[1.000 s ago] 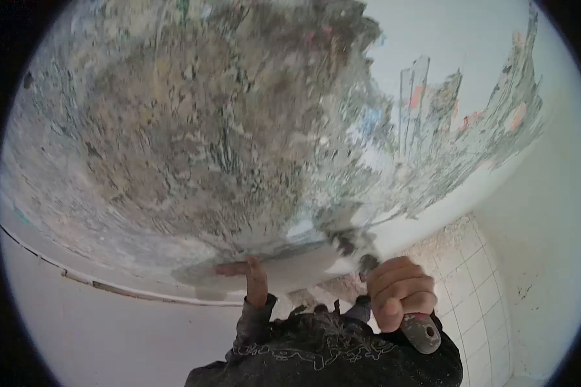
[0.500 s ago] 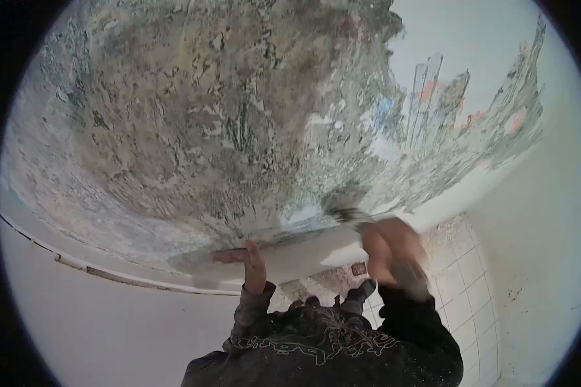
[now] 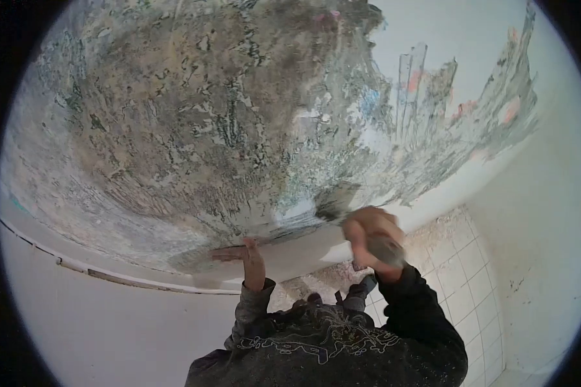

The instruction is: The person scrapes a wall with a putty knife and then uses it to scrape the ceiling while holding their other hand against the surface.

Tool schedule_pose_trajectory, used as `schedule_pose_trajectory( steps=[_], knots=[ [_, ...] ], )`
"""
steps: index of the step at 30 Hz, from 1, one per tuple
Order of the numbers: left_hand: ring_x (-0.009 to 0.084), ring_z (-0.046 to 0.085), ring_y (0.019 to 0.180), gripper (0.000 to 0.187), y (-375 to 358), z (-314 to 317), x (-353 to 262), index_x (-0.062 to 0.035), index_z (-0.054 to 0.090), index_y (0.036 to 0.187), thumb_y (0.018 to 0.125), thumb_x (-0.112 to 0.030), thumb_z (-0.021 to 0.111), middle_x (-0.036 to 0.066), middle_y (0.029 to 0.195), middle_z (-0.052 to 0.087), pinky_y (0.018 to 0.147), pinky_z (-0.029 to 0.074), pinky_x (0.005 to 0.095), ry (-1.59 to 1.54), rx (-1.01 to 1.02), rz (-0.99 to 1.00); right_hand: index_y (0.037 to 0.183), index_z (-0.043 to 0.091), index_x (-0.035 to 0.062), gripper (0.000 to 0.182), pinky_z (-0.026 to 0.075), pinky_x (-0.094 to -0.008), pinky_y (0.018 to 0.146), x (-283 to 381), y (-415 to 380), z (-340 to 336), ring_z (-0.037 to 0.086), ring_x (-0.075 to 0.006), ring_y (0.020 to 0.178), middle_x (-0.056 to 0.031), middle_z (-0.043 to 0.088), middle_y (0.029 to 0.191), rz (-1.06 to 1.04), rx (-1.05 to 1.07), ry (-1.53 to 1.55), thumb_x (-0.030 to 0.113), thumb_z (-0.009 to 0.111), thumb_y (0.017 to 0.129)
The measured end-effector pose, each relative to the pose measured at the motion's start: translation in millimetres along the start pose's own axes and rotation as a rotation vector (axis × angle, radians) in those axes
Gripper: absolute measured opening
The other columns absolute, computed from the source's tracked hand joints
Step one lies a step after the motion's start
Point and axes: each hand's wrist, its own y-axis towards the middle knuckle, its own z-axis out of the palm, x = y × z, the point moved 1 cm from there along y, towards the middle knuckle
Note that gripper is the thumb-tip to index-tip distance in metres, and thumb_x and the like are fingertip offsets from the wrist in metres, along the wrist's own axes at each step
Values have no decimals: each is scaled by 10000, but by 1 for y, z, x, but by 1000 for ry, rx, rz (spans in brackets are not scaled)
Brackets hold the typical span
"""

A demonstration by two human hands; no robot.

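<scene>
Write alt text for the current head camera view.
A person's right hand, slightly blurred, grips a tool close to a rough, patchy wall. The left hand is open at the same wall, and pale tiled floor shows at lower right.

Soft, mod. bright lt; gray shadows (image 3: 341,195) on wall (image 3: 155,129) nr L hand (image 3: 253,263) & R hand (image 3: 372,233). R hand motion-blurred, wall mostly sharp. Strong fisheye curve, blk vignette L & R edges.
</scene>
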Motion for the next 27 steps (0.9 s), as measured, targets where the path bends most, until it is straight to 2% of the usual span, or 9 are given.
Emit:
schedule_pose_trajectory(
  steps=[1, 7, 10, 13, 16, 19, 23, 24, 27],
  knots=[
    [215, 435, 1119, 584, 1, -1, 0, -31, 192, 1356, 939, -376, 410, 158, 1259, 376, 971, 349, 341, -4, -9, 1, 636, 464, 58, 183, 462, -319, 551, -14, -11, 12, 589, -205, 612, -99, 596, 683, 89, -19, 92, -52, 593, 704],
    [203, 431, 1121, 586, -44, 23, -30, -38, 185, 1360, 940, -381, 408, 145, 1263, 373, 969, 352, 333, -414, -132, -127, 638, 432, 45, 236, 479, -322, 474, -6, -35, 25, 568, -210, 561, -89, 553, 677, -470, 178, 355, -44, 650, 642],
    [198, 429, 1121, 587, -94, 36, -87, -42, 182, 1362, 941, -384, 407, 139, 1265, 371, 968, 354, 329, -1251, 358, -580, 674, 503, 16, 93, 502, -336, 519, -7, -60, 45, 575, -237, 572, -84, 516, 652, -658, 308, 244, -7, 581, 717],
    [180, 507, 1016, 518, -70, 43, -175, -32, 351, 1287, 939, -414, 394, 121, 1141, 482, 870, 443, 309, -1306, 974, -1138, 704, 525, 18, 108, 523, -351, 623, -5, -87, 50, 598, -251, 687, -86, 535, 721, -724, 488, 181, 70, 613, 738],
    [155, 553, 809, 458, -73, 63, -164, -33, 493, 1101, 942, -443, 365, 65, 853, 558, 685, 485, 268, -1167, 656, -1041, 756, 547, 17, 176, 500, -388, 745, 3, -87, 30, 576, -256, 870, -117, 536, 868, -605, 598, 7, 115, 669, 676],
    [133, 520, 611, 387, -67, 83, -172, -76, 490, 1001, 945, -437, 360, 45, 685, 517, 529, 453, 252, -1094, 385, -770, 876, 554, 24, 217, 445, -388, 836, 2, -95, -6, 514, -256, 994, -146, 490, 1020, -285, 666, -16, 52, 656, 687],
    [83, 389, 401, 362, -74, 118, -171, -97, 473, 922, 939, -443, 370, 12, 585, 463, 369, 351, 218, -1212, 141, -540, 1124, 424, 39, 428, 397, -328, 837, -14, -120, -40, 494, -236, 950, -141, 430, 1080, 335, 655, 274, 5, 582, 728],
    [84, 368, 374, 355, -74, 123, -179, -103, 465, 904, 942, -440, 360, 24, 575, 461, 351, 332, 216, -1212, 118, -511, 1161, 364, 38, 405, 403, -314, 819, -15, -135, -40, 481, -193, 939, -120, 428, 1055, 737, 629, 567, 25, 563, 808],
    [91, 336, 336, 352, -71, 139, -181, -110, 447, 894, 943, -445, 350, 36, 553, 455, 326, 308, 219, -1175, 27, -432, 1161, 343, 29, 333, 419, -294, 783, -20, -136, -39, 504, -174, 882, -118, 438, 1037, 1062, 546, 607, 84, 519, 883]
  ],
)
